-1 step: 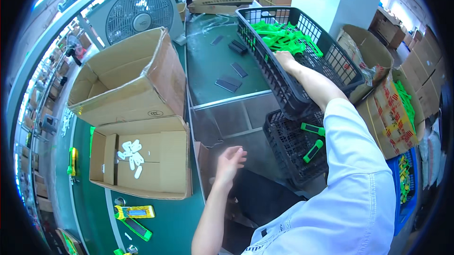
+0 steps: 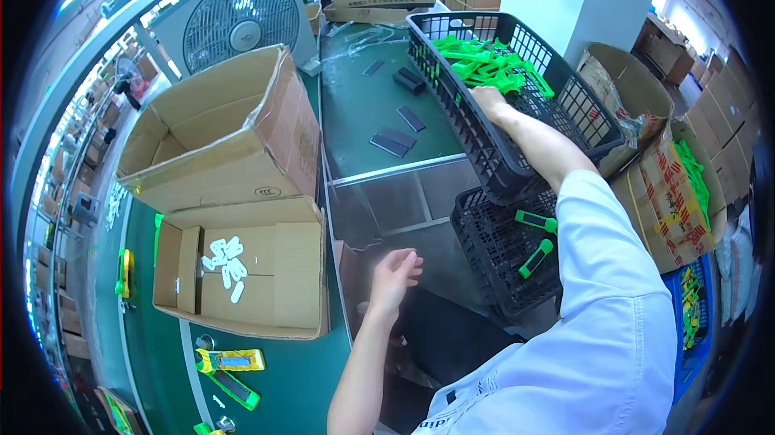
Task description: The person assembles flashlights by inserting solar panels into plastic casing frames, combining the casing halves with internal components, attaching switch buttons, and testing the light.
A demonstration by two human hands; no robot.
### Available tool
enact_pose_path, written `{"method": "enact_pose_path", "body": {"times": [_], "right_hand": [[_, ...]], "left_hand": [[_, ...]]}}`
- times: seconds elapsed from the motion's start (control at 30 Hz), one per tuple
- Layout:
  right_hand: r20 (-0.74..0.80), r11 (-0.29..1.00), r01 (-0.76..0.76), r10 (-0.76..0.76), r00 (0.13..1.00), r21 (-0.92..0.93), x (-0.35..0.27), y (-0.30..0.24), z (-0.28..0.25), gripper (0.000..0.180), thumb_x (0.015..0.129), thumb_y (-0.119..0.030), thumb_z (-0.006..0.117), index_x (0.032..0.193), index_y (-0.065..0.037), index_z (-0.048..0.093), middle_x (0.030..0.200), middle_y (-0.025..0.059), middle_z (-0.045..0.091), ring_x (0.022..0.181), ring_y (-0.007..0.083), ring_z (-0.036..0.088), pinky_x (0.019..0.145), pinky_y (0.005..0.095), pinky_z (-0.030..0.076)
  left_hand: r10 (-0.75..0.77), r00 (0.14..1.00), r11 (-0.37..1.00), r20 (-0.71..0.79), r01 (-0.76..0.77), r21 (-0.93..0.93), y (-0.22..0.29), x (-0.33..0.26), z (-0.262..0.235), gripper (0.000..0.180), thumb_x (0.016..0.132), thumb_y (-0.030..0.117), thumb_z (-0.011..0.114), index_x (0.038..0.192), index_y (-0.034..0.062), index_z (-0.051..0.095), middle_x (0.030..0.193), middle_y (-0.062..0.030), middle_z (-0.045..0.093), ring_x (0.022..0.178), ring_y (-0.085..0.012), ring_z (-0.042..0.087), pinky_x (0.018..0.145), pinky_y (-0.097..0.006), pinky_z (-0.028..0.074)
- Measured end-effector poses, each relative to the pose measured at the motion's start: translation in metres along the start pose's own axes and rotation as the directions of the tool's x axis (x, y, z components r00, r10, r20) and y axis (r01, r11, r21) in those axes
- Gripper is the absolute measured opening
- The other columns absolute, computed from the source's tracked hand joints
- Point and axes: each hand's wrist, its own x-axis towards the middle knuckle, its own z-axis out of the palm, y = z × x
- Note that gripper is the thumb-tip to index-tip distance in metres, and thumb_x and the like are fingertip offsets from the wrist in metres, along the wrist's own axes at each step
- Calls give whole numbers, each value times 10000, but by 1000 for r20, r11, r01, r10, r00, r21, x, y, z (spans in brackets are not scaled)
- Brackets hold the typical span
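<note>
My right hand (image 2: 490, 102) reaches into the raised black plastic crate (image 2: 517, 169), close to its left wall. Bright green plastic frames (image 2: 484, 64) are heaped at the far end, just beyond my fingers. These fingers look curled closed, but what they grip, if anything, is hidden. My left hand (image 2: 393, 280) hovers empty over the gap between the bench and the crates, its fingers loosely bent and apart. Beneath the raised crate, a lower black crate (image 2: 492, 261) contains green frames with dark panels (image 2: 535, 257).
A shallow cardboard box (image 2: 295, 282) with white oval pieces (image 2: 228, 261) rests on the green bench beside a taller carton (image 2: 218, 136). Dark flat panels (image 2: 393, 141) lie on the far green surface. A fan (image 2: 242, 27) stands behind; a blue bin (image 2: 693, 314) is at right.
</note>
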Motion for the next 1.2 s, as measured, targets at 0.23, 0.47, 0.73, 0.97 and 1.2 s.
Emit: {"method": "enact_pose_path", "body": {"times": [0.23,0.47,0.73,0.97,1.2], "right_hand": [[-486,781,-63,446,752,621,-6,-2,-98,387,813,-382,688,866,-5,616,861,212,682,851,391,660,787,459,517],[-217,108,387,-679,702,916,-142,-111,-176,405,714,-373,616,772,26,580,751,69,562,721,179,561,679,317,454],[26,32,-12,-509,861,999,-124,-174,-116,288,776,-256,611,872,12,651,885,101,675,820,192,637,748,336,522],[-152,891,20,55,987,453,-11,-198,-24,425,778,-353,774,1069,-59,679,1123,160,675,1065,314,646,888,418,521],[356,809,-277,91,930,518,44,-175,4,347,721,-306,854,919,-48,731,979,132,714,951,270,676,829,356,519]], "left_hand": [[-4,999,999,-36,2,-42,-1,-1,-9,325,981,287,580,1162,21,621,1031,-103,679,887,-158,637,739,-282,503],[48,985,696,163,84,-713,28,-2,-8,707,1012,570,330,1253,-67,520,1043,-241,661,764,-255,675,704,-359,568],[148,976,732,159,0,-681,-6,7,-23,110,975,101,569,1057,27,572,890,-120,651,624,-141,593,577,-250,523],[-49,995,832,-88,-8,-555,-10,9,-20,176,981,136,572,1119,31,542,927,-111,662,684,-133,629,592,-237,538],[-21,999,847,-51,-9,-532,-5,10,-16,165,984,139,565,1112,37,539,945,-109,665,714,-139,643,606,-238,552]]}}
